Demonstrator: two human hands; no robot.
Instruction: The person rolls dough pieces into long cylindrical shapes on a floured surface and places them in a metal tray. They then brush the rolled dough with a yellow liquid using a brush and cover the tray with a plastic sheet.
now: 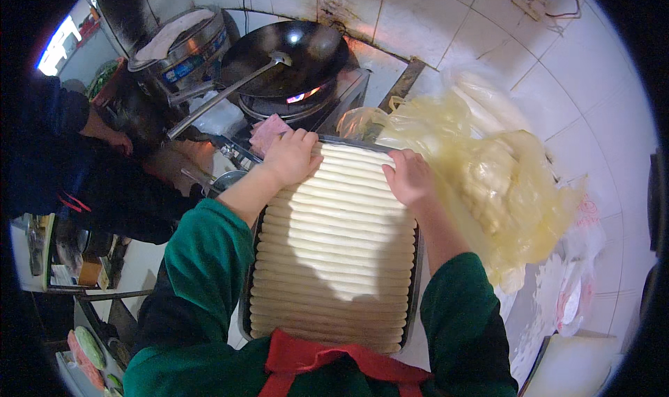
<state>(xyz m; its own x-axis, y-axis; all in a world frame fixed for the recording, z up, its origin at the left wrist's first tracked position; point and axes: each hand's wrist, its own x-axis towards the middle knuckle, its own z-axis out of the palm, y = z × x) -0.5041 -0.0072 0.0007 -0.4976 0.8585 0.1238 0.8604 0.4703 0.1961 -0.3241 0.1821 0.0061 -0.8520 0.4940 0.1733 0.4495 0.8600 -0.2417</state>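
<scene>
A dark rectangular baking tray (416, 250) lies before me, lined with many pale dough rolls (339, 229) side by side across its width. At its far left corner, my left hand (291, 156) rests with curled fingers by the rim and the thumb over the roll ends. My right hand (410, 176) is at the far right corner, its thumb tip touching or just above the dough. Whether either hand grips the rim or only presses the rolls cannot be made out. A folded pink cloth (269, 131) sits just beyond my left hand.
Beyond the tray, a black wok (285, 57) holding a long-handled metal ladle (230, 95) stands over a lit gas burner (303, 97). A lidded steel pot (185, 44) is behind it. Yellow plastic bags (486, 182) crowd the right. A person's hand (121, 142) is at left.
</scene>
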